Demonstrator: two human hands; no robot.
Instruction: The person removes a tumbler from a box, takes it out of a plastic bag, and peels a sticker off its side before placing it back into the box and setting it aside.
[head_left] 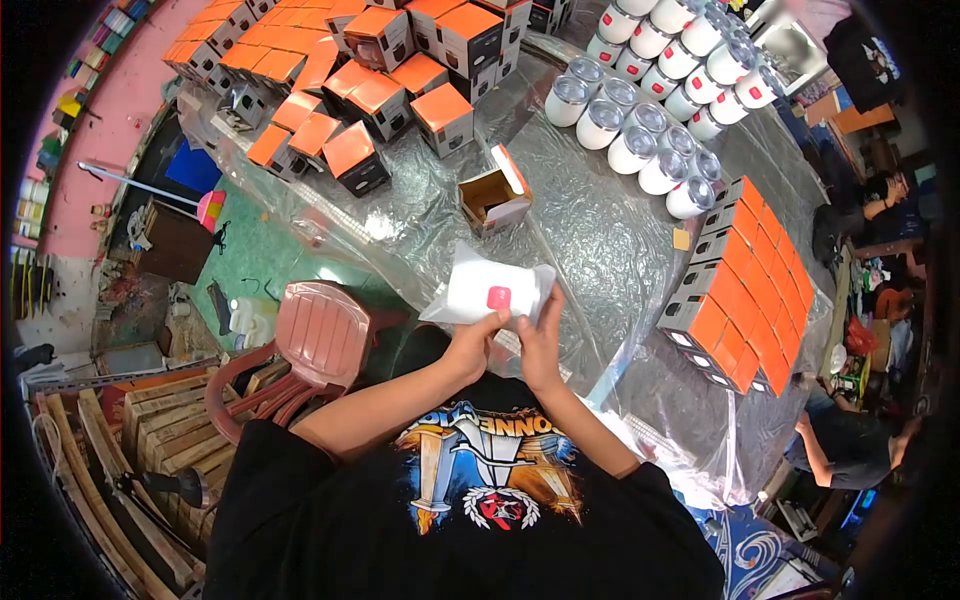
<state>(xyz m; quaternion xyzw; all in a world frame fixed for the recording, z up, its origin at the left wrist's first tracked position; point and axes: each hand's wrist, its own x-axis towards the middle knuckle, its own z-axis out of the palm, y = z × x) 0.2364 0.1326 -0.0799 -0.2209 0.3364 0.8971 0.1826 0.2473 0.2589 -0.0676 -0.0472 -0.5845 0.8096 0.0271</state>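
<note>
Held in front of my chest is a white tumbler (478, 285) with a red square mark, lying on its side in a translucent plastic bag (543, 283). My left hand (474, 345) is closed on its near edge, with the thumb close to the red mark. At the right end, my right hand (541, 340) grips the wrapped tumbler too; some fingers are hidden behind it. Just beyond it an open carton (497, 210) stands on the plastic-covered table (590, 270), its orange-edged flap raised and brown inside showing.
Several orange-topped boxes (375, 95) are piled at the back left, and more orange-topped boxes (745, 290) stand in rows at right. White tumblers with clear lids (650, 150) fill the back right. A reddish-brown plastic chair (322, 335) is at left. A person (850, 440) is at far right.
</note>
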